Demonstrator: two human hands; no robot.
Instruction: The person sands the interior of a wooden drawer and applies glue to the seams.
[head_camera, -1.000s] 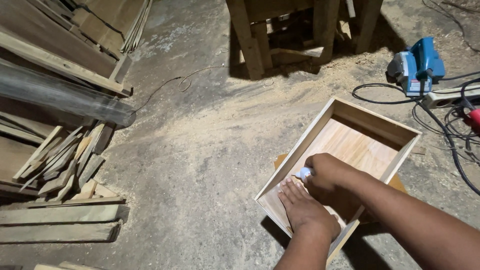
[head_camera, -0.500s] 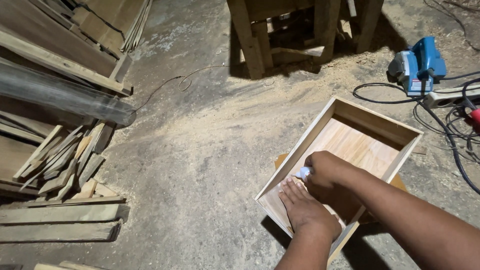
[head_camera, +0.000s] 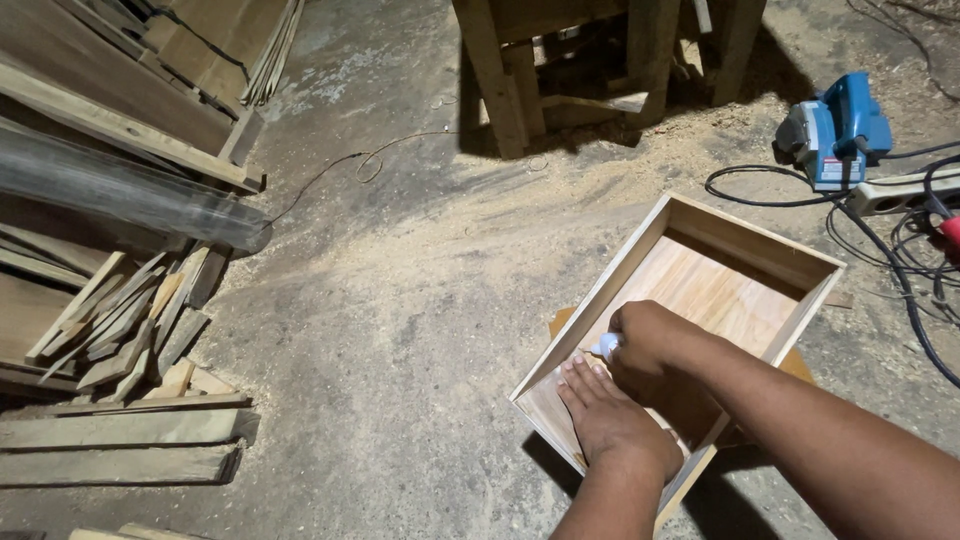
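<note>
An open wooden drawer box (head_camera: 742, 243) lies on the dusty floor at the lower right, its plywood bottom facing up. My left hand (head_camera: 612, 418) rests flat, fingers together, on the bottom near the box's near left wall. My right hand (head_camera: 648, 345) is closed around a small white object (head_camera: 605, 346), with a pale tip, held against the inside of that left wall. What the object is exactly I cannot make out.
A blue electric planer (head_camera: 836, 129) sits at the upper right beside a power strip (head_camera: 902, 190) and tangled black cables (head_camera: 905, 270). Wooden bench legs (head_camera: 510, 75) stand at top centre. Planks and offcuts (head_camera: 120, 320) are stacked on the left. Sawdust covers the floor.
</note>
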